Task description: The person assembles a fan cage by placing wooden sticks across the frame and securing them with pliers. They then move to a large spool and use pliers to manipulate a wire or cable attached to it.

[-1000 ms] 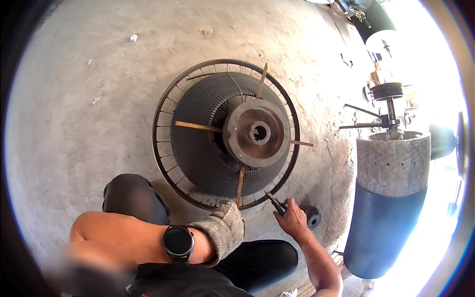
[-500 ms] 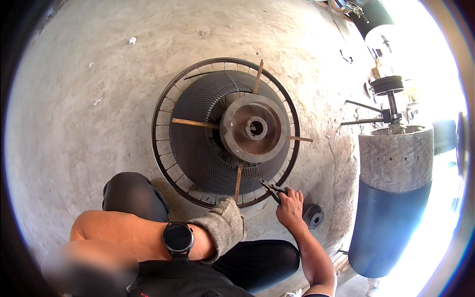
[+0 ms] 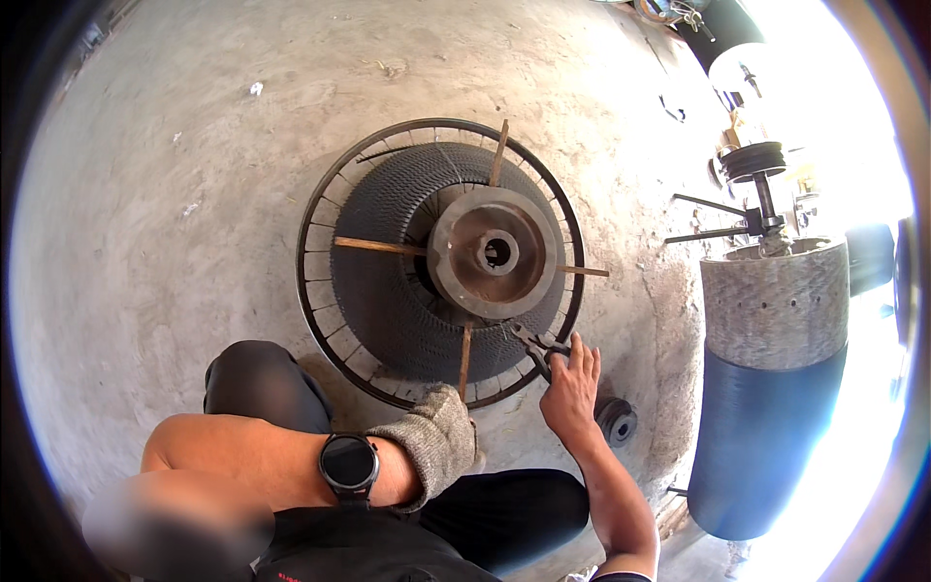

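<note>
A dark coil (image 3: 373,301) with a finely toothed, scale-like surface lies inside a spoked wheel rim (image 3: 303,252) on the floor. On the coil sits a heavy round metal piece (image 3: 456,286) with a central hub, and several wooden sticks (image 3: 373,246) stick out around it. My right hand (image 3: 570,393) is bare and holds pliers (image 3: 538,349), their handles apart and their jaws at the coil's lower right. My left hand (image 3: 444,432), in a grey knitted glove, is closed beside the lower stick (image 3: 466,369). What its curled fingers hold is hidden.
A small dark grooved metal wheel (image 3: 617,423) lies right of my right hand. Further right stands a large cylinder (image 3: 771,301), grey above and dark below, with a shaft and pulley (image 3: 753,163) at its top. Paper scraps (image 3: 256,88) dot the concrete floor.
My right hand has moved the pliers slightly up and away from me, with their jaws further in over the coil. My left hand stays by the lower stick.
</note>
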